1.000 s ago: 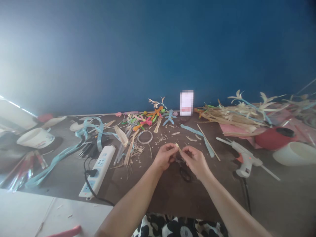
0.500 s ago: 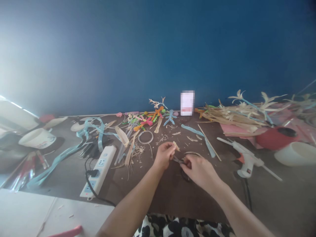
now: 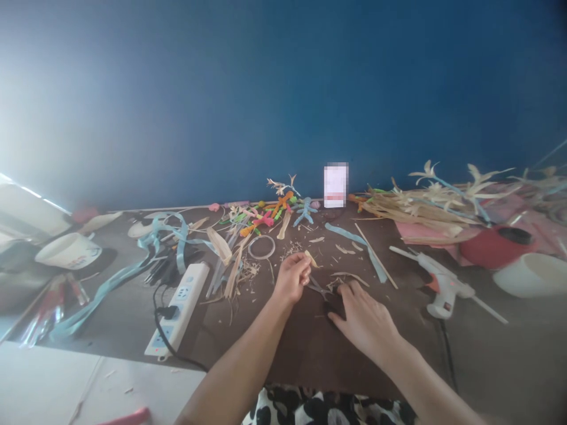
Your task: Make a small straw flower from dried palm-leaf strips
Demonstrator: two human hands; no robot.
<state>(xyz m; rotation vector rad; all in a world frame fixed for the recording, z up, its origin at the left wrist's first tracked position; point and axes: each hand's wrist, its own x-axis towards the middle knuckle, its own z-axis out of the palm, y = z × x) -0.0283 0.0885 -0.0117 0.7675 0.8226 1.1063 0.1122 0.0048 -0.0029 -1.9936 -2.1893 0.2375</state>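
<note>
Two bare arms reach over a dark tabletop [image 3: 301, 354], with black-and-white patterned cloth [image 3: 301, 407] at its near edge. The right hand [image 3: 365, 313] is palm down, its fingers loosely spread and the thumb held apart; whether its fingertips touch the scissors [image 3: 319, 289] just beside them, I cannot tell. A little farther on, the left hand [image 3: 291, 278] pinches a small pale strip [image 3: 311, 258] between thumb and forefinger, raising it above the scissors' blades. Well to the left lies a white power strip [image 3: 182, 307] with a black plug in it; well to the right, a white glue gun [image 3: 443, 286]. Beyond the hands are a clear ring [image 3: 261, 258], pale scraps and a thin stick [image 3: 376, 255] near a light-blue ribbon piece. Farther back sit bright fuzzy shapes [image 3: 305, 211], before a blue wall [image 3: 283, 88].
</note>
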